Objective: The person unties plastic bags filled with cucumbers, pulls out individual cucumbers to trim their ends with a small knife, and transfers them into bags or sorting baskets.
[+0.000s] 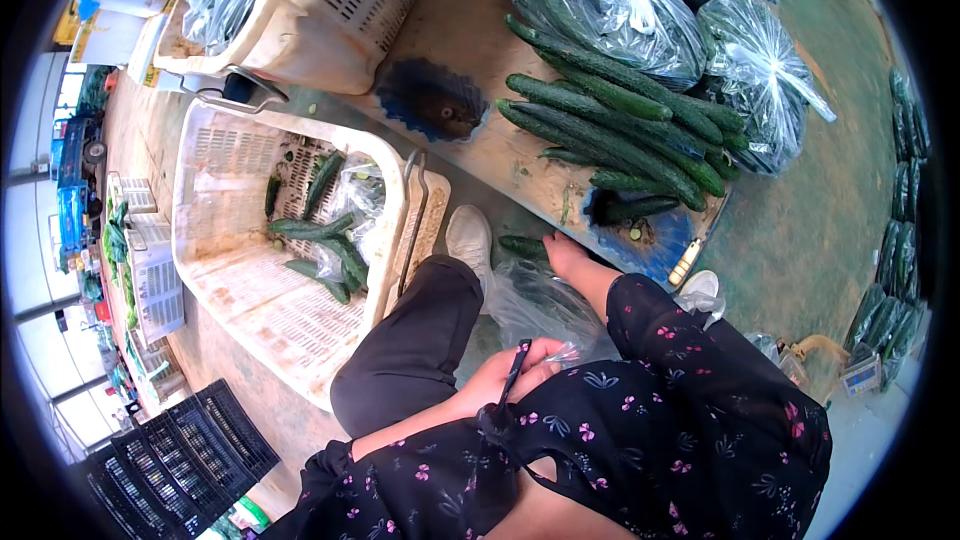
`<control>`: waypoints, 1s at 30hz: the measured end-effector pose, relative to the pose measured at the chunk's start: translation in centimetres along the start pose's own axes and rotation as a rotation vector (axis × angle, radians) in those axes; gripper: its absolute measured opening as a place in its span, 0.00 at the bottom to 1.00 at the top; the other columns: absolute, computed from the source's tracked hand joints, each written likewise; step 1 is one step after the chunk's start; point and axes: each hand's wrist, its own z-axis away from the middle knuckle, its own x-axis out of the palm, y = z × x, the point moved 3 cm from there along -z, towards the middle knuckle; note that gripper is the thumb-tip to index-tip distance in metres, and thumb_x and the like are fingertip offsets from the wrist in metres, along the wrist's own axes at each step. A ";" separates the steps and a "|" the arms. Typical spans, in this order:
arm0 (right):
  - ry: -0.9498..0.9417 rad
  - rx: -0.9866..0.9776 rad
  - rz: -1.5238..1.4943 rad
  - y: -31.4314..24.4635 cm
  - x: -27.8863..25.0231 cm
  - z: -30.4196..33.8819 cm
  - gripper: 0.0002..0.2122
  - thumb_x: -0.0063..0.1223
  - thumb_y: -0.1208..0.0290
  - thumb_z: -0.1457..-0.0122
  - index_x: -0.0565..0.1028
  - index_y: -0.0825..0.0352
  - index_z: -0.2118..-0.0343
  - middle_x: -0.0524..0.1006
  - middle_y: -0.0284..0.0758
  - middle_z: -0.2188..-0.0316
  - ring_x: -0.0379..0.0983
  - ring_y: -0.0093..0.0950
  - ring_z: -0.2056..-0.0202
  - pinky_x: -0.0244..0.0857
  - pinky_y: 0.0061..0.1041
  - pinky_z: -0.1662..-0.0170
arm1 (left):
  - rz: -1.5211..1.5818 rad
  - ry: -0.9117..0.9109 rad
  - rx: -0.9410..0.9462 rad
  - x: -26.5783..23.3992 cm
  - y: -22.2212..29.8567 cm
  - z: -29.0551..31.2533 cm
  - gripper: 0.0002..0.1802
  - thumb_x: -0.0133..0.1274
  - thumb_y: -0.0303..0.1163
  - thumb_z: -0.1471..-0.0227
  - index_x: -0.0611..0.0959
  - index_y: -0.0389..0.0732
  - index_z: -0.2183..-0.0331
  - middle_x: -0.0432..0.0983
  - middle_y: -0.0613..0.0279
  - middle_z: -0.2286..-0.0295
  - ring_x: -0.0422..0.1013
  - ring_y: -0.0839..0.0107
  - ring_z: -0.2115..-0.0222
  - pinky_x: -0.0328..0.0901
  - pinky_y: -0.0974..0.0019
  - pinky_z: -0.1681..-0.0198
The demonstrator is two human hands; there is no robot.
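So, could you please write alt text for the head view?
A person's right hand touches a cucumber by a clear bag held in the left hand; more cucumbers lie on a worn surface and in a pale crate.

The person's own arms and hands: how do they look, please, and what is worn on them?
The left hand and right hand are without gloves, and no watch shows. The left sleeve and right sleeve are black, printed with small pink flowers and pale leaf outlines. Both end short of the wrists, leaving the forearms bare.
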 end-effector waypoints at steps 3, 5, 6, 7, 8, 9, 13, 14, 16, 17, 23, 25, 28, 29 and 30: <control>-0.018 -0.052 0.150 -0.9 -0.4 1.5 0.13 0.35 0.75 0.49 0.65 0.68 0.59 0.63 0.44 0.55 0.59 0.41 0.52 0.55 0.39 0.51 | -0.085 -0.005 -0.020 0.0 -0.3 0.0 0.15 0.41 0.32 0.47 0.70 0.37 0.57 0.71 0.68 0.67 0.64 0.81 0.66 0.57 0.77 0.60; 0.115 -0.112 0.113 -2.2 -0.8 3.3 0.11 0.37 0.76 0.52 0.66 0.69 0.64 0.65 0.45 0.61 0.62 0.42 0.58 0.58 0.40 0.56 | -0.095 -0.071 0.081 0.6 -0.2 0.0 0.16 0.42 0.33 0.47 0.69 0.38 0.56 0.71 0.67 0.66 0.64 0.81 0.65 0.57 0.76 0.58; 0.165 -0.140 0.141 -2.8 -1.1 4.4 0.11 0.43 0.75 0.54 0.65 0.68 0.65 0.65 0.44 0.62 0.63 0.41 0.59 0.59 0.41 0.58 | -0.096 -0.070 0.092 0.9 -0.1 0.1 0.16 0.42 0.33 0.47 0.69 0.38 0.56 0.71 0.67 0.66 0.64 0.81 0.65 0.57 0.76 0.58; 0.173 -0.144 0.150 -3.7 -1.9 5.5 0.11 0.43 0.75 0.54 0.65 0.68 0.65 0.65 0.44 0.62 0.63 0.41 0.59 0.59 0.41 0.58 | -0.105 -0.158 0.052 1.1 -0.2 0.1 0.17 0.43 0.31 0.48 0.69 0.37 0.55 0.69 0.67 0.62 0.63 0.80 0.61 0.56 0.76 0.56; 0.164 -0.153 0.109 -4.5 -2.7 6.8 0.11 0.42 0.75 0.54 0.65 0.68 0.64 0.65 0.43 0.61 0.63 0.40 0.58 0.59 0.42 0.58 | -0.115 -0.247 0.010 1.4 -0.3 0.2 0.18 0.43 0.29 0.48 0.68 0.37 0.54 0.68 0.66 0.57 0.62 0.80 0.56 0.55 0.75 0.53; 0.162 -0.158 0.065 -5.0 -3.6 7.9 0.12 0.41 0.75 0.53 0.65 0.67 0.64 0.65 0.43 0.61 0.63 0.40 0.57 0.59 0.42 0.58 | -0.126 -0.251 0.021 1.6 -0.1 0.3 0.18 0.43 0.29 0.48 0.68 0.37 0.54 0.68 0.66 0.57 0.62 0.80 0.56 0.55 0.75 0.53; 0.368 -0.325 -0.210 -6.0 -8.7 12.9 0.17 0.51 0.74 0.60 0.63 0.68 0.64 0.68 0.44 0.67 0.65 0.41 0.61 0.61 0.35 0.60 | -0.049 -0.270 0.058 2.9 0.1 1.1 0.28 0.50 0.30 0.54 0.63 0.44 0.49 0.70 0.66 0.64 0.65 0.84 0.69 0.62 0.77 0.63; 0.385 -0.283 -0.309 -6.0 -10.6 14.6 0.19 0.53 0.73 0.60 0.62 0.68 0.63 0.68 0.45 0.66 0.66 0.41 0.61 0.61 0.33 0.59 | 0.016 -0.231 0.040 2.3 -0.1 1.0 0.30 0.49 0.30 0.54 0.60 0.46 0.48 0.69 0.65 0.69 0.64 0.83 0.75 0.62 0.76 0.71; 0.571 -0.235 -0.448 -5.2 -14.4 18.7 0.22 0.54 0.73 0.60 0.61 0.67 0.59 0.69 0.44 0.64 0.67 0.38 0.61 0.61 0.29 0.58 | 0.154 -0.140 0.070 1.1 0.2 0.6 0.31 0.48 0.31 0.55 0.59 0.48 0.48 0.67 0.65 0.76 0.60 0.82 0.85 0.57 0.78 0.83; 0.735 -0.245 -0.477 -4.6 -16.1 20.7 0.23 0.54 0.74 0.59 0.61 0.67 0.57 0.69 0.43 0.63 0.68 0.36 0.61 0.61 0.28 0.58 | 0.232 -0.071 0.129 0.6 0.4 0.5 0.31 0.49 0.32 0.55 0.59 0.48 0.48 0.65 0.66 0.79 0.57 0.83 0.88 0.52 0.79 0.87; 0.763 -0.300 -1.220 0.5 -20.6 32.2 0.14 0.50 0.73 0.53 0.65 0.67 0.61 0.71 0.33 0.66 0.67 0.22 0.64 0.63 0.22 0.61 | 0.273 0.018 0.231 -0.9 -0.1 0.1 0.34 0.44 0.33 0.54 0.51 0.52 0.46 0.68 0.60 0.74 0.61 0.77 0.86 0.59 0.75 0.85; 0.719 -0.315 -1.191 0.0 -19.9 34.5 0.13 0.50 0.72 0.53 0.66 0.66 0.63 0.71 0.33 0.66 0.67 0.20 0.64 0.63 0.19 0.64 | 0.267 0.089 0.197 -0.5 0.1 0.4 0.35 0.44 0.33 0.54 0.50 0.53 0.46 0.67 0.59 0.72 0.64 0.76 0.84 0.65 0.72 0.82; 0.641 -0.333 -1.343 -1.6 -16.9 34.4 0.12 0.51 0.72 0.55 0.68 0.66 0.66 0.72 0.32 0.68 0.67 0.21 0.66 0.62 0.19 0.65 | 0.233 0.062 0.201 0.1 0.1 0.3 0.35 0.44 0.35 0.53 0.49 0.53 0.45 0.67 0.59 0.70 0.65 0.75 0.82 0.67 0.71 0.79; 0.668 -0.421 -1.331 -2.1 -15.3 33.0 0.11 0.52 0.73 0.56 0.69 0.66 0.68 0.72 0.32 0.68 0.67 0.22 0.66 0.62 0.21 0.63 | 0.224 0.052 0.202 0.1 0.1 0.2 0.35 0.44 0.35 0.53 0.49 0.53 0.45 0.67 0.59 0.70 0.65 0.75 0.82 0.67 0.71 0.79; 0.739 -0.451 -1.205 -2.1 -13.4 31.1 0.11 0.53 0.74 0.57 0.70 0.66 0.68 0.72 0.32 0.68 0.67 0.22 0.66 0.62 0.23 0.61 | 0.228 0.009 0.207 0.2 0.2 0.1 0.35 0.44 0.35 0.53 0.48 0.53 0.45 0.67 0.59 0.70 0.65 0.75 0.81 0.67 0.70 0.78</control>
